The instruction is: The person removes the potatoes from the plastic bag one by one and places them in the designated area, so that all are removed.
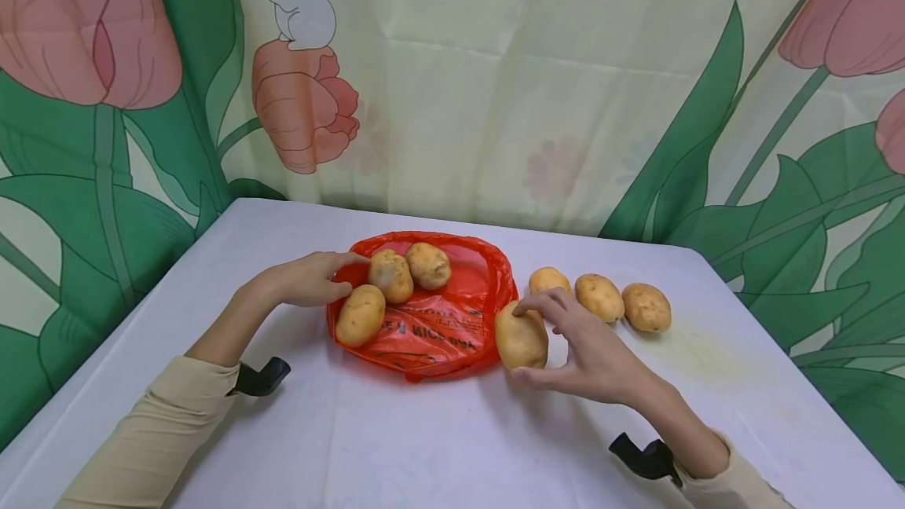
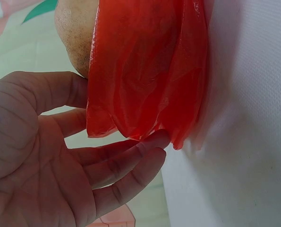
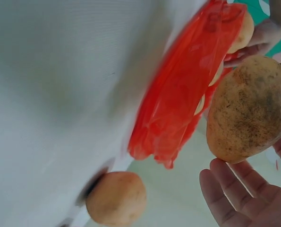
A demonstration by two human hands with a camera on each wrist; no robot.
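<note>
A red plastic bag (image 1: 452, 320) lies with its mouth spread wide on the table, printed lettering showing inside. Three potatoes, one of them the front-left potato (image 1: 360, 316), sit in its left part. My left hand (image 1: 309, 280) holds the bag's left rim, its thumb and index fingertips partly hidden by the red plastic (image 2: 145, 71) in the left wrist view. Just off the bag's right rim, my right hand (image 1: 590, 352) grips another potato (image 1: 521, 336) between thumb and fingers. Dark, soil-like specks cover that potato's skin (image 3: 249, 109) in the right wrist view.
Right of the bag, a row of three loose potatoes, with a middle potato (image 1: 599, 297) and a right-hand potato (image 1: 646, 308), rests on the white-covered table (image 1: 396, 446). Behind the table hangs a flower-printed curtain (image 1: 481, 100).
</note>
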